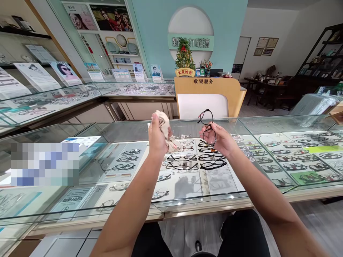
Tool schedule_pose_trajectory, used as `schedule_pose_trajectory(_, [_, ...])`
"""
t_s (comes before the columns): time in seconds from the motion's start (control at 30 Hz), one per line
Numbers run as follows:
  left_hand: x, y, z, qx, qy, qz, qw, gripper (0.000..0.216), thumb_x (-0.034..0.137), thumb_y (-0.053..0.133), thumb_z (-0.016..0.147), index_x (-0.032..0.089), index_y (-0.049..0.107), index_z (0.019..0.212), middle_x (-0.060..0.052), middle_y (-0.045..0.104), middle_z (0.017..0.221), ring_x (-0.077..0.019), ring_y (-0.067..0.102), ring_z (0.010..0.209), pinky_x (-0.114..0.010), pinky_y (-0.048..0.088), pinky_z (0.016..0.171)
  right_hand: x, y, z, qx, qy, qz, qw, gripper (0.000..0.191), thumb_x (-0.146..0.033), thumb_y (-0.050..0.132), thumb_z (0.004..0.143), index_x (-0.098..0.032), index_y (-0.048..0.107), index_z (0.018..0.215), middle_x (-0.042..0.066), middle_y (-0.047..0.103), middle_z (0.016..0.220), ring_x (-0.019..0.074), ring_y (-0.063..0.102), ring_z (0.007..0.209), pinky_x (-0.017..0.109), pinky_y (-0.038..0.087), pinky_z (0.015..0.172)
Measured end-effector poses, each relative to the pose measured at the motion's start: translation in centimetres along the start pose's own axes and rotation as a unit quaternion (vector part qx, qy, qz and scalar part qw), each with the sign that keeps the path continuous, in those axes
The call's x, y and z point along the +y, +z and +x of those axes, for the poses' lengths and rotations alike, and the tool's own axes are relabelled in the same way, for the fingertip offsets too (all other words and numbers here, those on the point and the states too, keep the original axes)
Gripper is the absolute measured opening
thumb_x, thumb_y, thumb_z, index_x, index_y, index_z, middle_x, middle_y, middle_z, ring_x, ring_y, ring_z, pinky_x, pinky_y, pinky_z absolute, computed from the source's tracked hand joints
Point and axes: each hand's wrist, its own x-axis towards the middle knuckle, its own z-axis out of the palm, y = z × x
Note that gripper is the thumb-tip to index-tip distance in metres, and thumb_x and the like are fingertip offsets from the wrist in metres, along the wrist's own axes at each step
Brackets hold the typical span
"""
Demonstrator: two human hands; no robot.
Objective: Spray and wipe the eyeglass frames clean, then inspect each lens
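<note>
A pale turquoise wall (152,25) rises behind a curved light-wood desk (227,85); grey plank floor (177,230) lies near, dark open shelving (325,53) far right.

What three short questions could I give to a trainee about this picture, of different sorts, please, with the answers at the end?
1. Which hand holds the beige cloth?
2. What colour is the frame of the glasses in the right hand? (a) white (b) dark (c) green
3. True or false: the cloth is wrapped around those glasses.

Key:
1. The left hand.
2. b
3. False; the cloth and the glasses are held apart, one in each hand.
</note>
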Motion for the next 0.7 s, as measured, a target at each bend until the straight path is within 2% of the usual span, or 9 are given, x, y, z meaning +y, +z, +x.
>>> schedule_pose_trajectory(0.1, [0.0,-0.1,0.0,-0.014,0.002,0.031,0.999,0.068,0.082,0.077,0.081,0.023,0.045,0.068,0.004,0.044,0.057,-0.0079,0.036,0.046,-0.024,0.023,0.041,-0.1,-0.4,0.2,0.016,-0.010,0.004,1.000,0.033,-0.049,0.094,0.082,-0.025,0.073,0.088,0.001,0.080,0.092,0.0157,0.077,0.087,0.028,0.063,0.083])
schedule_pose_trajectory(0.2, [-0.1,0.0,-0.1,-0.026,0.013,0.055,0.998,0.059,0.072,0.079,0.082,0.022,0.051,0.068,0.000,0.054,0.065,-0.0086,0.044,0.049,-0.023,0.023,0.040,-0.4,-0.7,0.3,0.043,-0.019,0.006,0.999,0.031,-0.047,0.090,0.084,-0.024,0.070,0.088,0.001,0.078,0.093,0.0157,0.075,0.085,0.029,0.064,0.083])
schedule_pose_trajectory(0.3, [-0.4,-0.1,-0.4,-0.052,0.051,0.096,0.993,0.040,0.058,0.081,0.086,0.023,0.061,0.088,0.000,0.065,0.074,-0.0089,0.044,0.049,-0.022,0.028,0.042,-0.8,-0.8,0.3,0.058,-0.014,0.021,0.998,0.030,-0.046,0.089,0.083,-0.023,0.069,0.088,0.002,0.077,0.093,0.0166,0.074,0.088,0.031,0.063,0.087])
schedule_pose_trajectory(0.4, [-0.9,-0.3,-0.9,-0.073,0.149,0.190,0.968,0.033,0.052,0.072,0.098,0.025,0.066,0.116,-0.001,0.071,0.083,-0.0112,0.048,0.054,-0.024,0.040,0.049,-1.0,-0.8,0.2,0.048,-0.020,-0.002,0.999,0.028,-0.042,0.088,0.081,-0.024,0.067,0.087,0.002,0.076,0.090,0.0180,0.073,0.086,0.032,0.061,0.085])
schedule_pose_trajectory(0.5, [-1.2,-0.5,-1.5,-0.100,0.276,0.322,0.900,0.039,0.057,0.061,0.107,0.023,0.070,0.124,-0.005,0.072,0.095,-0.0146,0.060,0.069,-0.029,0.052,0.063,-1.1,-0.9,0.0,0.027,-0.019,-0.066,0.997,0.025,-0.039,0.086,0.081,-0.024,0.067,0.086,0.002,0.076,0.085,0.0191,0.071,0.083,0.032,0.057,0.082])
schedule_pose_trajectory(0.57, [-1.3,-0.5,-1.9,-0.134,0.363,0.398,0.832,0.052,0.064,0.071,0.101,0.022,0.071,0.132,-0.010,0.073,0.114,-0.0225,0.070,0.097,-0.036,0.059,0.084,-1.1,-0.9,-0.1,0.008,-0.004,-0.109,0.994,0.023,-0.039,0.084,0.082,-0.023,0.068,0.086,0.003,0.077,0.083,0.0196,0.071,0.083,0.031,0.055,0.081])
schedule_pose_trajectory(0.63, [-1.3,-0.3,-2.2,-0.171,0.430,0.439,0.770,0.072,0.068,0.082,0.091,0.021,0.066,0.144,-0.016,0.069,0.136,-0.0317,0.067,0.126,-0.045,0.057,0.105,-1.1,-0.8,-0.3,-0.020,0.010,-0.141,0.990,0.022,-0.038,0.083,0.083,-0.022,0.069,0.086,0.004,0.078,0.082,0.0196,0.071,0.083,0.031,0.053,0.082])
schedule_pose_trajectory(0.7, [-1.3,-0.1,-2.3,-0.195,0.457,0.450,0.742,0.083,0.068,0.084,0.090,0.022,0.059,0.154,-0.018,0.066,0.147,-0.0344,0.064,0.136,-0.048,0.053,0.113,-1.2,-0.6,-0.4,-0.046,0.021,-0.162,0.986,0.019,-0.037,0.082,0.084,-0.022,0.070,0.085,0.004,0.078,0.078,0.0198,0.072,0.082,0.032,0.051,0.084])
